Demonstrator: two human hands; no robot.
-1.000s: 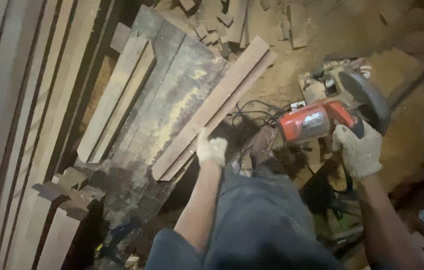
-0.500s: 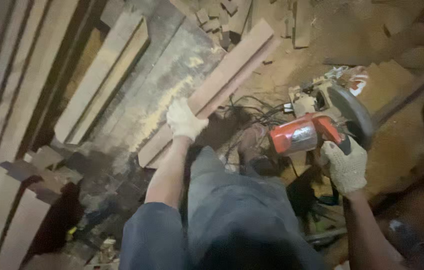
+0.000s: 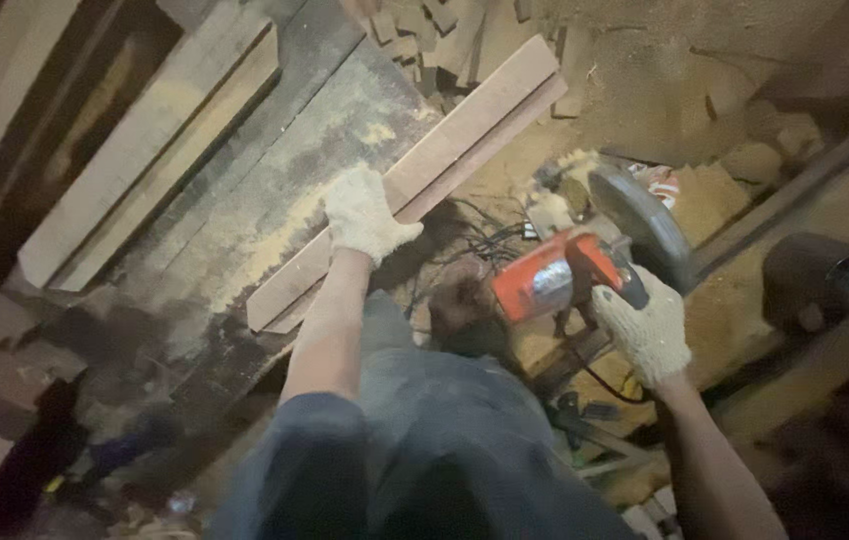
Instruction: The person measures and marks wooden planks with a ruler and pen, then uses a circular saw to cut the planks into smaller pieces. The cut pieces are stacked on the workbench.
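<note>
My left hand (image 3: 363,213), in a white knit glove, lies on a long reddish wooden strip (image 3: 465,125) that runs diagonally from the lower left to the upper right, stacked on a second strip. The fingers curl over its edge near the lower end. My right hand (image 3: 647,330), gloved the same way, is closed around the handle of a red circular saw (image 3: 570,275) with a grey blade guard (image 3: 640,220). The saw sits to the right of the strip, over a sawdust-covered block.
A dusty dark board (image 3: 275,190) lies under the strip, with more planks (image 3: 135,170) stacked at the left. Offcuts (image 3: 445,25) are piled at the top. Black cables (image 3: 480,250) tangle beside the saw. A dark round object (image 3: 810,280) stands at the right.
My left hand has slid up along the strip and settled on it. The saw and my right hand hold roughly the same place while the view has shifted.
</note>
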